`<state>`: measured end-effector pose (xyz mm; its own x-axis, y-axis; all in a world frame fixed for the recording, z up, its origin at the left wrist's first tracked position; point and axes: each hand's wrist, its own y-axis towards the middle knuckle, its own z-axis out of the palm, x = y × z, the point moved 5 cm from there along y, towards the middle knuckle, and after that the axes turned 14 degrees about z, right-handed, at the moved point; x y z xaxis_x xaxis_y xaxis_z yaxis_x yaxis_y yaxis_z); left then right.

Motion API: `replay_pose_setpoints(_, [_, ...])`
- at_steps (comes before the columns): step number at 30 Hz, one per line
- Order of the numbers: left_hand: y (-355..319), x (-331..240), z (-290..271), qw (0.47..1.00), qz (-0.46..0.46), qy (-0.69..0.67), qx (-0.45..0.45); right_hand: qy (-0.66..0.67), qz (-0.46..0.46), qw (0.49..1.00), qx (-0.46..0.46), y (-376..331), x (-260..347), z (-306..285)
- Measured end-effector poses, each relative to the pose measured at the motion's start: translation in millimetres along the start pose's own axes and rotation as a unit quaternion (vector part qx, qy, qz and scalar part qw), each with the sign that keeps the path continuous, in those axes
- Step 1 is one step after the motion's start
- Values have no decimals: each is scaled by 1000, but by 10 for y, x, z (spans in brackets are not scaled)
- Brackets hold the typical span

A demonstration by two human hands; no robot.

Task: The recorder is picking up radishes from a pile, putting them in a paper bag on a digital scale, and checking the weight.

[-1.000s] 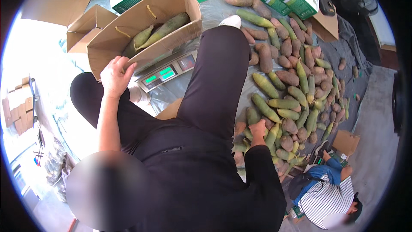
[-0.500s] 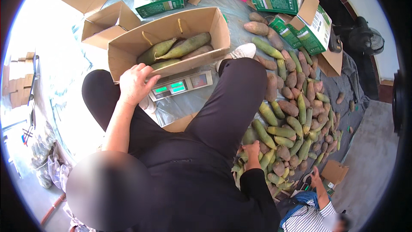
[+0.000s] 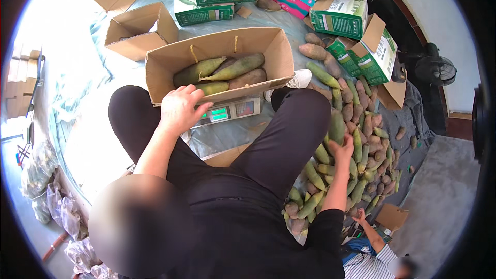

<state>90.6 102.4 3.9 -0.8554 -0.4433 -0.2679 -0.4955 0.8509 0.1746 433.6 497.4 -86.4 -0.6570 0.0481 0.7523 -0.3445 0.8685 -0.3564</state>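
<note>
Left hand [image 3: 178, 109] grips the partly filled box [image 3: 281, 61]; right hand [image 3: 342, 151] holds one radish [image 3: 337, 125]; many lie in the pile [image 3: 357, 145].

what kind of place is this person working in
Probably a produce packing area: there's a large vegetable pile, a lit digital scale and an open carton holding vegetables.

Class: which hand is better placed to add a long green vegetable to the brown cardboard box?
Right, likely: the right hand holds a long green vegetable; the left hand touches the brown cardboard box.
</note>
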Motion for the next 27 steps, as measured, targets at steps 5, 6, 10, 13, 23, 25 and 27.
replay_pose_setpoints(5, [-3, 8, 8, 1000, 11, 1, 8, -112, -180, 977, -17, -99, 1675, 253])
replay_pose_setpoints(6, [-7, 11, 2, 1000, 10, 2, 5, -132, -231, 964, -6, -183, 1973, 356])
replay_pose_setpoints(10, [-18, 4, -10, 1000, 11, -8, -1, -170, -322, 930, 56, -486, 2822, 860])
replay_pose_setpoints(13, [-15, 13, -11, 1000, 9, -10, 2, -232, -406, 879, 93, -713, 3246, 1291])
replay_pose_setpoints(23, [-20, 19, -10, 1000, 11, -13, 12, -387, -435, 784, 213, -1238, 3263, 2886])
replay_pose_setpoints(25, [-20, 14, -6, 1000, 11, -17, 6, -383, -425, 783, 244, -1339, 3161, 3076])
replay_pose_setpoints(27, [-22, 23, -11, 1000, 9, -18, 0, -348, -442, 784, 263, -1374, 3155, 3132])
